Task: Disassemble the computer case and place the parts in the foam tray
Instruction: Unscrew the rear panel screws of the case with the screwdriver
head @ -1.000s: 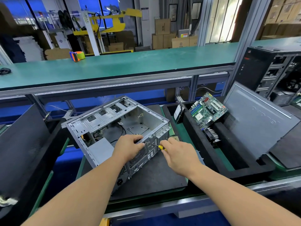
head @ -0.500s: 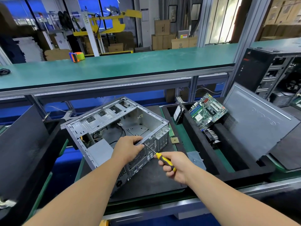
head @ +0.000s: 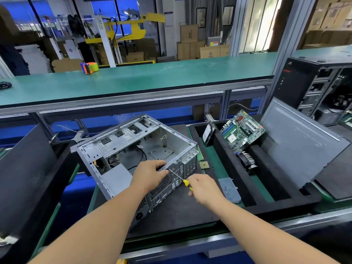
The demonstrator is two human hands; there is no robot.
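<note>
An open grey computer case (head: 122, 141) lies on its side on a black mat, with the power supply (head: 117, 178) still inside. My left hand (head: 150, 175) grips the case's near top edge at the rear panel. My right hand (head: 204, 189) holds a yellow-handled screwdriver (head: 178, 177), its tip touching the rear panel just beside my left thumb. The black foam tray (head: 226, 155) stands to the right. It holds a green motherboard (head: 242, 130), a hard drive (head: 208, 135) and a cooler fan (head: 247, 161).
A grey side panel (head: 302, 141) leans in the tray's right slot. A small clear plastic box (head: 229, 190) and a chip (head: 204, 165) lie between case and tray. Another black case (head: 312, 86) stands at the far right, a dark panel (head: 24, 172) at the left. A green shelf (head: 152, 77) runs overhead behind.
My right hand drew back from the case towards me, then brought the screwdriver tip to the rear panel's upper edge. My left hand has kept its grip on the case.
</note>
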